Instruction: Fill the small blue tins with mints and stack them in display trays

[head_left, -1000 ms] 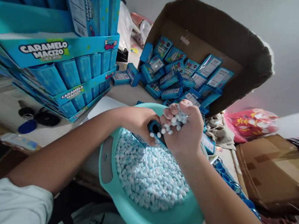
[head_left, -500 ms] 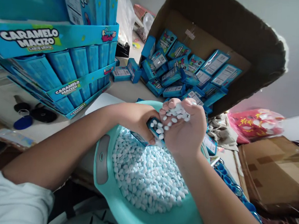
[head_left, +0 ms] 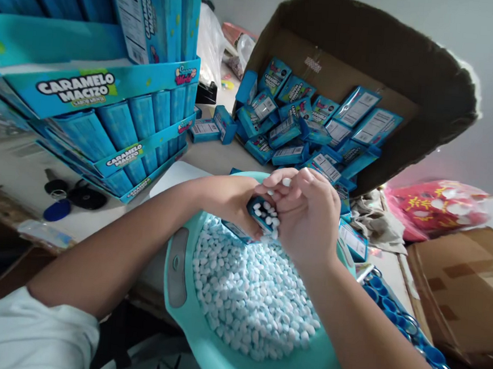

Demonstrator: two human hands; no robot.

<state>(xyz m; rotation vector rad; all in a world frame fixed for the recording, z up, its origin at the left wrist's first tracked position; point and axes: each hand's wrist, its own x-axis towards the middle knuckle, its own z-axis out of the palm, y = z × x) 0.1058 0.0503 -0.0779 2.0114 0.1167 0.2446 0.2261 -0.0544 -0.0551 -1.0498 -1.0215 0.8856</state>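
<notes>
My left hand (head_left: 234, 200) is wrapped round a small blue candy box (head_left: 257, 218), held tilted with its top end open. White oval candies (head_left: 266, 211) show in that opening. Close against the box, my right hand (head_left: 310, 218) is cupped with its fingers curled in, and a few candies show between them. Both hands are over a turquoise tub (head_left: 180, 270) with a grey grip on its side. A heap of pale blue and white candies (head_left: 250, 298) lies inside the tub.
Stacked display trays (head_left: 148, 80) of blue boxes stand at left, beside keys (head_left: 58, 189). A tipped cardboard carton (head_left: 369, 40) holds several small blue boxes behind the tub. Farther right are a pink bag (head_left: 436, 208) and a brown cardboard box (head_left: 469, 281).
My right fingers have curled in, and the candy pile in that palm has shrunk to a few. More candies show at the box's opening. The view has shifted slightly.
</notes>
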